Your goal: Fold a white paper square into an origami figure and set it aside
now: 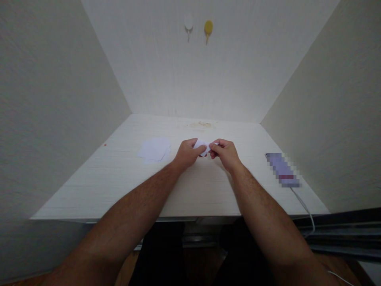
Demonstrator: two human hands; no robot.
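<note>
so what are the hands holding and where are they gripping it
A small white piece of paper, pinched by both hands: the left hand grips its left side, the right hand its right side.

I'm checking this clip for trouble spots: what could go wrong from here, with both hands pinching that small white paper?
The small white paper is pinched between the left hand and the right hand; a hard pull might tear it. The loose paper pile lies near the left forearm; a sweep could scatter it. The cable runs off the table by the right arm and might snag.
</note>
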